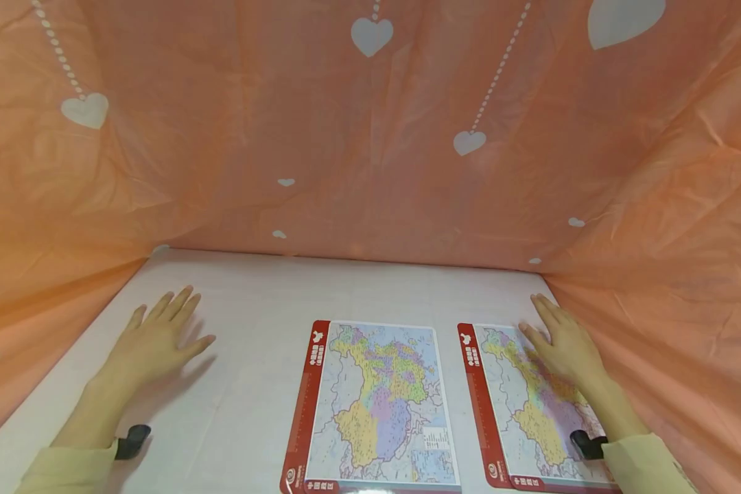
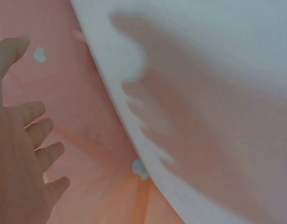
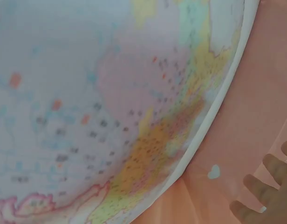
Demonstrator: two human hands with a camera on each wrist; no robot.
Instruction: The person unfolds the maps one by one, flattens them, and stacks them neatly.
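A: What's around the hands?
B: Left hand spread flat on the bare table, holding nothing. Right hand lies flat on the right map; another map sits left of it. Pink curtain behind.

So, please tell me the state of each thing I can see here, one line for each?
left hand: open, fingers spread, over bare table, holding nothing
right hand: open, flat on right map
right map: lying flat, partly covered by the hand
middle map: lying flat, untouched

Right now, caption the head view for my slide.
Two map sheets: left hand flat on white table, right hand on the right map, beside the middle map.
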